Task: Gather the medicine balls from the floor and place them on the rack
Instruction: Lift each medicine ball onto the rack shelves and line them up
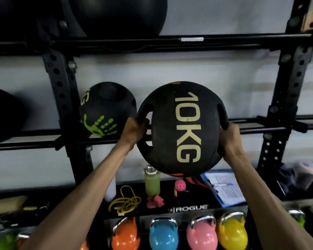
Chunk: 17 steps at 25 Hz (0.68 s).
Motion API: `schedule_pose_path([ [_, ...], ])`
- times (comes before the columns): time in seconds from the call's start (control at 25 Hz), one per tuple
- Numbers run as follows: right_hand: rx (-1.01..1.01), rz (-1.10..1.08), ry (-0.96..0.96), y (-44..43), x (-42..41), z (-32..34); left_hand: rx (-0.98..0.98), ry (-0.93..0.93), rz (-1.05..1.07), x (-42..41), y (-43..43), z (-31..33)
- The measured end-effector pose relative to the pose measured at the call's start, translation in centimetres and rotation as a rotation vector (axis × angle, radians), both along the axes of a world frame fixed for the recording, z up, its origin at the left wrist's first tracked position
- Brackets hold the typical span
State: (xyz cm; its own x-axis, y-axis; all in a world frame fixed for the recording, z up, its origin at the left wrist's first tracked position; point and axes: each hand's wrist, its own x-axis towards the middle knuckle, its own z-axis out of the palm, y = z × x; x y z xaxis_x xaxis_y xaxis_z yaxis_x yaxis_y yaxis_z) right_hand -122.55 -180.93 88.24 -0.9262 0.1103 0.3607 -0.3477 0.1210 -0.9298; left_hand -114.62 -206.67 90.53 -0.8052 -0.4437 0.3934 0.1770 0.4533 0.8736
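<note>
I hold a black medicine ball (181, 129) marked "10KG" in pale letters, raised in front of the black rack (289, 83). My left hand (134, 130) grips its left built-in handle and my right hand (229, 138) grips the right one. The ball hangs at the height of the rack's middle rails (271, 126), just right of another black medicine ball (107, 109) with a green handprint that sits on those rails. Whether my ball touches the rails is hidden behind it.
Large dark balls sit on the upper shelf (119, 13) and at the far left (2, 112). Below are a green bottle (152, 181), yellow bands (125, 201), a pink ball (180, 185), a blue clipboard (224, 188) and a row of coloured kettlebells (181, 233).
</note>
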Motion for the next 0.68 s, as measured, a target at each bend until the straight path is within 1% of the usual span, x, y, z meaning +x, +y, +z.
schedule_pose_path([
  [0.08,-0.007,0.043,0.010,-1.3,-2.3,1.2,-0.052,0.009,0.097,-1.9,-1.1,1.5],
  [0.16,0.010,0.049,0.010,-2.6,-5.0,2.1,-0.060,0.014,0.136,-4.3,-2.5,2.2],
  [0.32,0.050,0.057,0.025,-5.4,-10.3,3.5,0.060,0.003,0.102,-9.0,-4.9,2.2],
  [0.44,0.087,0.075,0.011,-6.8,-13.2,3.8,0.103,-0.009,0.114,-12.0,-6.2,1.9],
  [0.56,0.065,0.085,-0.009,-7.4,-15.3,4.5,0.150,-0.005,0.126,-13.8,-6.3,2.2],
  [0.68,0.116,0.123,0.025,-7.6,-16.7,5.0,0.200,-0.012,0.151,-14.2,-6.2,2.1],
])
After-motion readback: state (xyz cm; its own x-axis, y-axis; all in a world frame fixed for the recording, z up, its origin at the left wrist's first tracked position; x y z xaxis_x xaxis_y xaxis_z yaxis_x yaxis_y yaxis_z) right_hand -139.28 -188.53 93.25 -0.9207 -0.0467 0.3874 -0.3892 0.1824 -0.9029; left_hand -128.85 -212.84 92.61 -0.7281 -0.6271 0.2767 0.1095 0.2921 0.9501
